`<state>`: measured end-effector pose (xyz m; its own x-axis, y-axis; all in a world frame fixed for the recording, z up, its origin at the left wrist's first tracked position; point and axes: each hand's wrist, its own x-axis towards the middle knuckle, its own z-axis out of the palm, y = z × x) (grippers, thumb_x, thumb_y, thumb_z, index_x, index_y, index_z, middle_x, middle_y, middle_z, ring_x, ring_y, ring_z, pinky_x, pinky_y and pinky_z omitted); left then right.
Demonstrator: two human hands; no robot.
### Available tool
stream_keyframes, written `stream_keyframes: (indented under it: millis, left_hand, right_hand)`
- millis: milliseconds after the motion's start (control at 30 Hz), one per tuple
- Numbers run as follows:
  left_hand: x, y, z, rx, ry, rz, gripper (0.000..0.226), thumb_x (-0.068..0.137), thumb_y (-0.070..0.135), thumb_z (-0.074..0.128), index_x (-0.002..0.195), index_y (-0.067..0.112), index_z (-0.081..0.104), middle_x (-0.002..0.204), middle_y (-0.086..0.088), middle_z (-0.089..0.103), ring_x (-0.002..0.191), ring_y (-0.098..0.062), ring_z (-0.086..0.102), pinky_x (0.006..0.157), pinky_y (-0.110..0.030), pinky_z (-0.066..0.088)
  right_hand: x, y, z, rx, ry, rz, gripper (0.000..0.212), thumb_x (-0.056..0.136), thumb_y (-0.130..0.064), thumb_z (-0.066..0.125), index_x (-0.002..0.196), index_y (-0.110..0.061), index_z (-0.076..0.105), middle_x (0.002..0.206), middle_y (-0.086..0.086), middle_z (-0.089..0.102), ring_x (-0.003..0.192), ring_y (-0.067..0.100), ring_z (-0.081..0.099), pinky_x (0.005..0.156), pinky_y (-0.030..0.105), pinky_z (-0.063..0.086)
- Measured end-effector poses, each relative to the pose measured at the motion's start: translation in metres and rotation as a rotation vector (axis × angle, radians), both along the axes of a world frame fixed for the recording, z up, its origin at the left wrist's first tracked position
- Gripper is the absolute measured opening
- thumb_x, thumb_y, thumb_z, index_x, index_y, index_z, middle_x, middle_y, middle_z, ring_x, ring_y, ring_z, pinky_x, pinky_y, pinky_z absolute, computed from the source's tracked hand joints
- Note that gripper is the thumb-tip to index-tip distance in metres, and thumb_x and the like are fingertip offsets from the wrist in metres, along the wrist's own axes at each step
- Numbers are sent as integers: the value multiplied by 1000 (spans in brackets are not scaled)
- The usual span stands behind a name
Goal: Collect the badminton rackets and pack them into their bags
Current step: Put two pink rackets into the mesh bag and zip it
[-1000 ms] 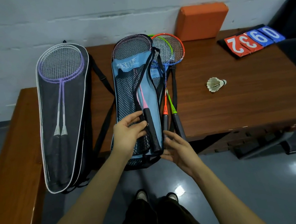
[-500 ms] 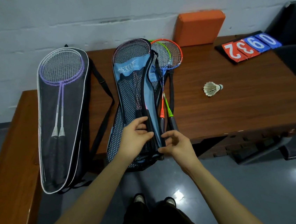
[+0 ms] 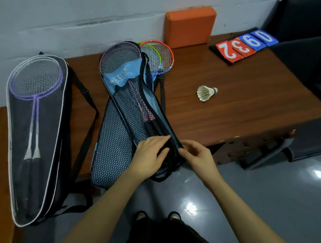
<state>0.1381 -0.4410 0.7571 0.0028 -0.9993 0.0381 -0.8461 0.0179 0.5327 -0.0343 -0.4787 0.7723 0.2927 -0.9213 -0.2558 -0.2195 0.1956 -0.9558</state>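
Purple racket pair (image 3: 33,89) sat bagged; left hand (image 3: 149,158) pressed flat on blue mesh bag (image 3: 117,137), right hand (image 3: 195,153) pinched its edge; orange and green rackets (image 3: 158,56) remained out.

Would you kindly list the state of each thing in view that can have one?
blue mesh bag: open along its right edge, pink rackets inside.
black bag: lying flat, two purple rackets on it.
orange and green rackets: unpacked, partly under the blue bag.
shuttlecock: on its side.
left hand: flat on the bag.
right hand: pinching the bag's edge.
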Motion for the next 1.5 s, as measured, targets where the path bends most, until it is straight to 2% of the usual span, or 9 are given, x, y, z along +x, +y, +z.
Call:
stream_keyframes:
  millis: [167,333,700,1033,1133,1200,1300,1400,1500]
  left_hand:
    - [-15,-16,-21,114,-202,-75,45,98,35,35,143,32,29,154,3,19,141,-18,16,110,-38,13]
    - [-10,-35,-22,116,-187,48,46,98,34,36,142,22,32,151,-1,29,139,-19,21,109,-34,12]
    - [105,-161,16,-46,-70,303,37,96,25,44,130,13,50,127,-6,53,118,-25,44,100,-39,32]
    - [192,-272,-22,96,-48,259,40,94,31,46,130,13,49,127,-8,52,118,-29,44,100,-41,33]
    - [194,-281,-34,120,-78,202,43,94,37,45,128,11,49,122,-9,51,114,-29,44,100,-41,34]
    - [192,-285,-37,113,-70,210,46,93,41,44,127,11,50,119,-10,51,113,-29,43,101,-41,34]
    - [189,-289,-34,80,88,283,50,92,47,43,125,11,52,116,-9,52,111,-28,45,100,-42,36]
    - [185,-293,-23,42,367,344,51,88,50,48,125,15,50,114,-4,51,109,-21,49,96,-39,43]
    - [184,-300,-11,-5,473,393,40,87,39,57,120,16,53,104,2,51,96,-16,55,86,-36,50]
  right_hand:
    - [-22,-10,-19,-170,345,111,34,89,-23,62,122,-15,58,111,3,63,102,15,58,89,33,50]
    - [-14,-35,-29,-407,728,258,36,94,-30,51,126,-14,54,112,10,56,102,28,53,82,40,45]
    - [123,-165,-19,-545,712,319,38,95,-30,46,130,-17,49,123,5,54,113,26,50,88,39,36]
    - [225,-255,-52,-432,945,154,33,93,-31,51,122,-17,52,114,3,59,109,24,53,89,38,31]
    - [227,-258,-55,-418,878,127,22,92,-23,52,110,-15,62,104,2,63,98,22,58,84,36,32]
    - [224,-259,-48,-408,736,58,15,90,-17,57,100,-12,67,96,4,67,89,22,61,81,38,43]
    - [220,-256,-33,-484,545,-88,8,84,-7,64,90,-6,70,84,5,67,75,20,63,70,39,51]
    - [219,-252,-20,-505,432,-102,8,81,-2,67,86,-7,71,78,-2,64,70,9,59,67,23,48]
    - [218,-250,-10,-450,322,-87,8,81,2,67,83,-5,71,77,2,63,72,1,56,66,8,41]
